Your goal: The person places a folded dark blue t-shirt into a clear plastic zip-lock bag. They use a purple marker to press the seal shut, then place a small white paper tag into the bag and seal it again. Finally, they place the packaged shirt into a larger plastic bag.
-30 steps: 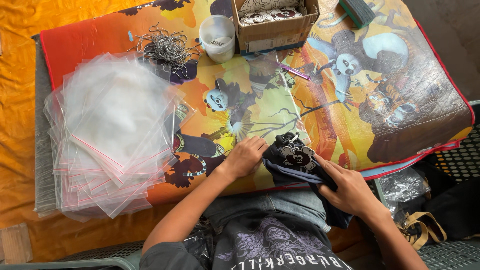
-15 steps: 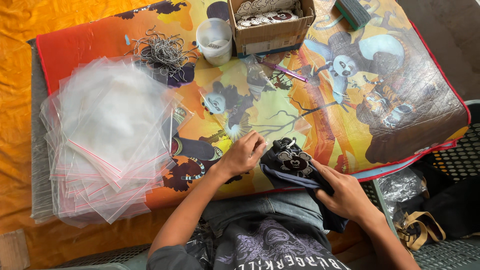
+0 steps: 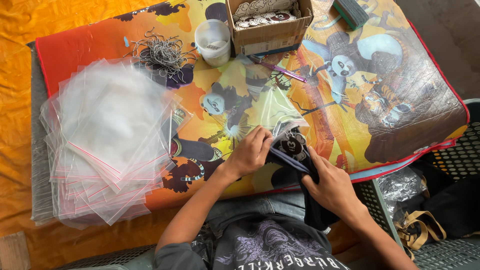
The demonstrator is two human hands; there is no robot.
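Note:
Both hands hold a folded dark garment (image 3: 292, 152) with a round pale print, at the near edge of a table covered by a bright cartoon cloth (image 3: 380, 100). My left hand (image 3: 250, 150) pinches its upper left side together with the mouth of a clear plastic bag (image 3: 272, 107) that lies flat on the cloth. My right hand (image 3: 330, 187) grips the garment's lower part, which hangs off the table edge toward my lap.
A thick stack of clear bags with red seal strips (image 3: 107, 140) lies at the left. At the back are a heap of wire hooks (image 3: 162, 50), a white cup (image 3: 212, 42), a cardboard box of round patches (image 3: 267, 22), a purple pen (image 3: 282, 70) and a green block (image 3: 350, 12).
Both hands have lifted the garment up from the table edge and brought it to the open end of the clear bag. The view has shifted slightly.

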